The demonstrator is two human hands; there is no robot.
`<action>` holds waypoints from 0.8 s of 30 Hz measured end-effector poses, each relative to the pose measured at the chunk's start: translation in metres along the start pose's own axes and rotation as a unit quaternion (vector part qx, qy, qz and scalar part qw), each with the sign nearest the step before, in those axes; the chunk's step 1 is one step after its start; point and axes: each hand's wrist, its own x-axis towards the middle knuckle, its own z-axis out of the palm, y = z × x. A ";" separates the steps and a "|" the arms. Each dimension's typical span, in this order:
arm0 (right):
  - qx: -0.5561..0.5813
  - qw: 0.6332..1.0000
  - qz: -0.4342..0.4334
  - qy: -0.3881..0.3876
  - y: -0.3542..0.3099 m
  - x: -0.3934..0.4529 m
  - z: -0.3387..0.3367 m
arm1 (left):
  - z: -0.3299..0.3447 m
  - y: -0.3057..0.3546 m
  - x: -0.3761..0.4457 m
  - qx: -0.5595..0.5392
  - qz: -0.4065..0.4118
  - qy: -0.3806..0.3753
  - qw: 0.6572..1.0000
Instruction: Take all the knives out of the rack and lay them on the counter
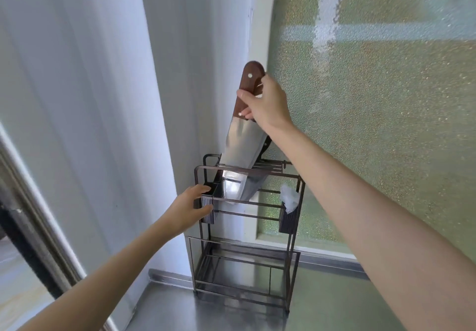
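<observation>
A dark metal wire rack (pixel 296 227) stands on the steel counter (pixel 334 310) in the corner. My right hand (pixel 268 103) grips the brown wooden handle of a broad cleaver (pixel 242 147), whose blade is tilted and still partly down in the rack's top slots. Behind the blade a second knife's dark handle (pixel 266 147) pokes out of the rack. My left hand (pixel 188 209) holds the rack's upper left side, fingers around a ribbed dark cup (pixel 207 203).
A frosted green window (pixel 373 124) fills the right, white wall panels (pixel 103 98) the left. A second ribbed cup (pixel 288 218) on the rack's right holds a crumpled white plastic piece (pixel 289 198). A steel edge (pixel 33 214) runs along the lower left.
</observation>
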 end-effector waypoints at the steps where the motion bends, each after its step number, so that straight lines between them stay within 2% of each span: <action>1: 0.017 1.000 -0.015 0.004 -0.010 -0.010 -0.006 | -0.002 0.000 -0.004 -0.017 0.003 -0.009 1.000; 5: 0.090 0.995 -0.049 0.008 -0.031 -0.081 -0.024 | -0.007 0.007 -0.032 -0.172 -0.011 -0.051 0.984; 8: 0.092 0.994 -0.056 -0.023 -0.028 -0.154 -0.029 | -0.012 0.017 -0.055 -0.334 -0.064 -0.082 0.937; 11: -0.003 0.993 -0.091 -0.069 -0.015 -0.230 -0.020 | -0.011 0.017 -0.071 -0.440 -0.105 -0.153 0.879; 15: -0.105 0.981 -0.125 -0.108 0.017 -0.316 -0.007 | 0.018 0.002 -0.098 -0.423 -0.141 -0.245 0.861; 18: -0.146 0.971 -0.105 -0.158 0.033 -0.368 -0.003 | 0.049 -0.009 -0.123 -0.426 -0.185 -0.256 0.848; 22: -0.162 0.964 -0.013 -0.212 0.054 -0.420 -0.006 | 0.083 -0.018 -0.146 -0.399 -0.221 -0.243 0.856; 24: -0.155 0.965 0.043 -0.207 0.061 -0.441 -0.013 | 0.100 -0.022 -0.154 -0.383 -0.207 -0.234 0.869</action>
